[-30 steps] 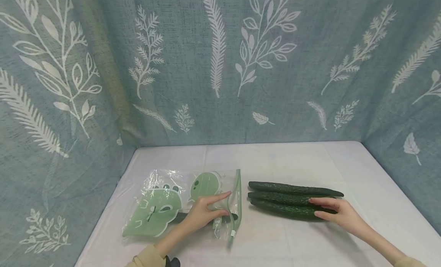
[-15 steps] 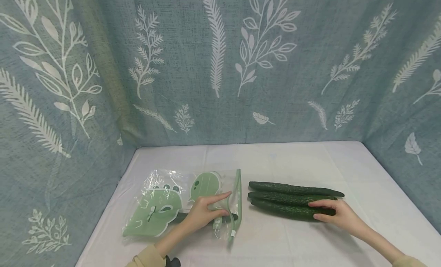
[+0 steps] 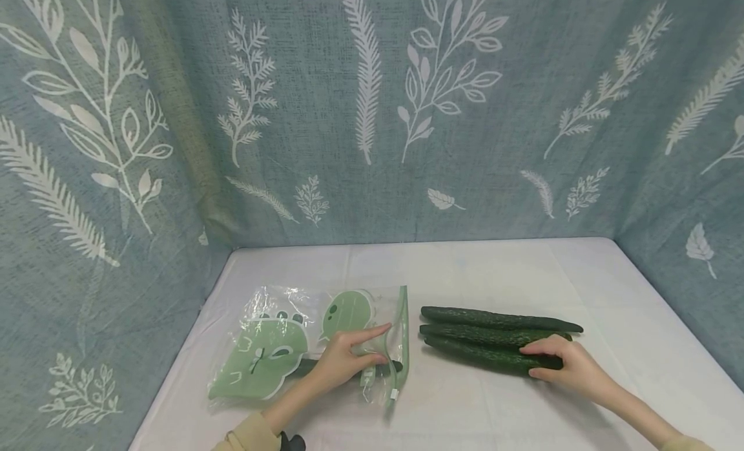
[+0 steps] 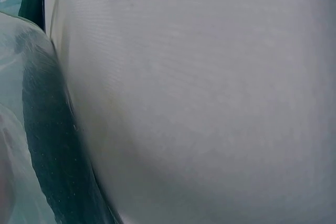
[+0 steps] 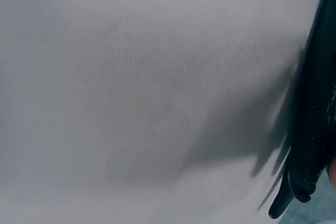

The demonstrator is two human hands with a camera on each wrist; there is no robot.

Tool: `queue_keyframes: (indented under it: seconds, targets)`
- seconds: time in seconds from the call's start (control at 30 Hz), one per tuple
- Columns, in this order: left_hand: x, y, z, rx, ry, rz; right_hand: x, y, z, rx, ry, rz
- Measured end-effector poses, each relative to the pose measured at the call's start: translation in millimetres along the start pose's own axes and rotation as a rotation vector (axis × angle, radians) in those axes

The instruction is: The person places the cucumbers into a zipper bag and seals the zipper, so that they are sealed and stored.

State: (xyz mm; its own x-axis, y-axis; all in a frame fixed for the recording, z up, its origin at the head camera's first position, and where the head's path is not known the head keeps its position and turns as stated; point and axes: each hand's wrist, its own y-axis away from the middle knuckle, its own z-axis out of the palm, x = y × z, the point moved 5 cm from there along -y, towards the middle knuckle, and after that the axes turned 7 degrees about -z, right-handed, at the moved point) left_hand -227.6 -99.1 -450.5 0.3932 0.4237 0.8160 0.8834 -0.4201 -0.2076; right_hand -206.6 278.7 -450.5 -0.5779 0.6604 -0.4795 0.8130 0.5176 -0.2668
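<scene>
A clear zip bag (image 3: 343, 312) with green dinosaur print lies on the left of the table, its green-edged mouth toward the right. One cucumber (image 4: 55, 145) shows inside it through the plastic. My left hand (image 3: 340, 357) rests on the bag near the mouth, index finger and thumb spread apart. Right of the bag, three cucumbers lie side by side: a far one (image 3: 494, 318), a middle one (image 3: 471, 335) and a near one (image 3: 471, 354). My right hand (image 3: 572, 367) grips the near cucumber by its right part, fingers over the far side and thumb on the near side.
White cloth covers the table (image 3: 453, 412). A blue-green curtain (image 3: 325, 115) with white leaf prints hangs behind and at both sides. A small white zip slider (image 3: 394, 394) sits at the near end of the bag's mouth.
My right hand's fingers have closed in around the near cucumber, its fingertips moving slightly nearer to me. The left hand and the bag have stayed in place.
</scene>
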Motion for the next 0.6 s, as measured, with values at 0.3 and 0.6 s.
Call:
queue_keyframes:
  seconds: [0.3,0.6]
  targets:
    - [-1.1,1.0,2.3,0.003,-0.012,0.019,6,8.6,4,-0.021,-0.026,-0.056]
    - [-1.1,-0.4,0.5,-0.014,0.003,-0.03,4,10.0,8,0.004,0.081,-0.136]
